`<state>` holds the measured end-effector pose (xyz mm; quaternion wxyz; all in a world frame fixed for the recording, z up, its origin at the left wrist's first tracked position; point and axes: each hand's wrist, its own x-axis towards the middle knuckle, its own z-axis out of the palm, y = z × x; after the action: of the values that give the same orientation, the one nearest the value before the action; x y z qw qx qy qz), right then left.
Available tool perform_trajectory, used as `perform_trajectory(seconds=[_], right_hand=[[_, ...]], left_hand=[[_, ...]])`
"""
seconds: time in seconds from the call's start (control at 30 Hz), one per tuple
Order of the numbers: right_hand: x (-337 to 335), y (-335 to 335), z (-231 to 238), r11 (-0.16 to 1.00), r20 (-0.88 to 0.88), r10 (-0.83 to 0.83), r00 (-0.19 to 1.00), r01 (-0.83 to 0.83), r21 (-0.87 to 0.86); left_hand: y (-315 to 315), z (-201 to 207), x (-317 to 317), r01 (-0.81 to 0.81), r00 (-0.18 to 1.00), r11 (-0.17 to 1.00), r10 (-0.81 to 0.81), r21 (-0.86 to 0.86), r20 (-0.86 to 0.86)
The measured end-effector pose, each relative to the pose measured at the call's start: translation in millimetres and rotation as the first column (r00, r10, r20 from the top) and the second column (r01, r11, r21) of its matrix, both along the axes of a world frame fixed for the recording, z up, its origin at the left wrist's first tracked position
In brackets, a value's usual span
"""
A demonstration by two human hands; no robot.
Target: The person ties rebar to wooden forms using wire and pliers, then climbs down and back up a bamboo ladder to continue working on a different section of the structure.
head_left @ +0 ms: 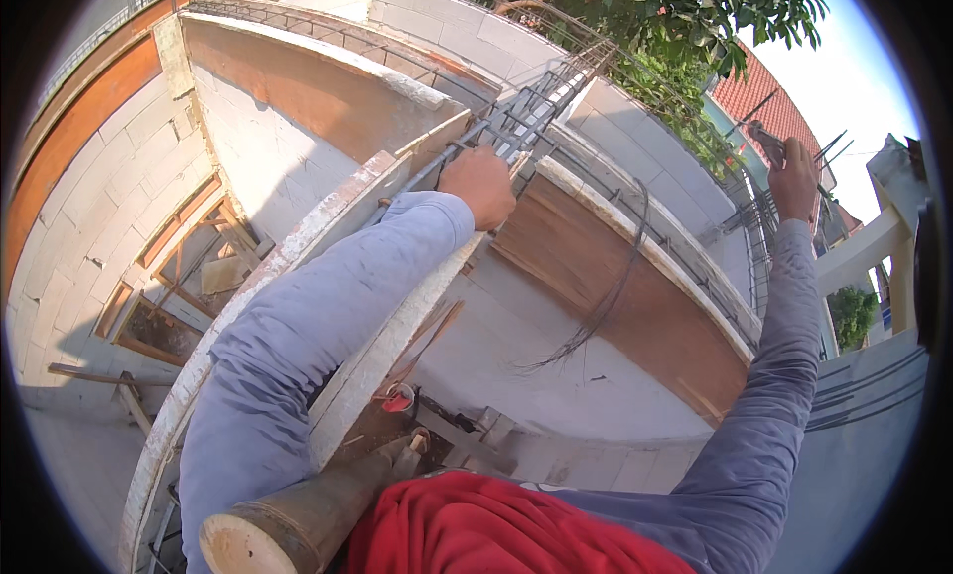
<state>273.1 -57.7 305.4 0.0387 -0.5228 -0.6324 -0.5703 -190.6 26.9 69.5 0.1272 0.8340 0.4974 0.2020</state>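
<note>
My left hand (478,185) is closed over the steel rebar (526,117) where the beam cages meet; its fingertips are hidden beneath it. At the far right my right hand (794,185) is raised, its fingers wrapped round a pair of worn metal pincers (767,145) with the head pointing up and left. A bunch of thin tie wire (608,311) hangs over the edge of the brown plywood formwork (606,276), to the right of my left hand.
Curved formwork boards (213,375) run beneath my left arm. A thick bamboo pole (318,509) lies close to my body. White block walls (99,207) enclose rooms far below, one with a wooden frame (174,276). Tree branches (685,28) overhang the far side.
</note>
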Motion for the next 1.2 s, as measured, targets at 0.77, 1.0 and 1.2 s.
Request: perform_trajectory(seconds=[0.77, 1.0, 1.2], right_hand=[[-310.8, -27.1, -320.4, 0.825, -0.918, -0.398, -0.004, -0.440, -0.356], [-301.9, -32.4, -320.0, 0.798, -0.901, -0.432, 0.034, -0.451, -0.400], [-300.6, -65.5, -325.0, 0.717, -0.326, -0.655, -0.681, -0.697, 0.016]], left_hand=[[32.9, 4.2, -23.5, 0.340, 0.939, 0.932, -0.330, -0.127, 0.094], [15.2, 17.7, -6.0, 0.351, 0.923, 0.913, -0.300, 0.207, -0.239], [17.8, 21.3, -2.1, 0.321, 0.930, 0.944, -0.300, 0.072, -0.213]])
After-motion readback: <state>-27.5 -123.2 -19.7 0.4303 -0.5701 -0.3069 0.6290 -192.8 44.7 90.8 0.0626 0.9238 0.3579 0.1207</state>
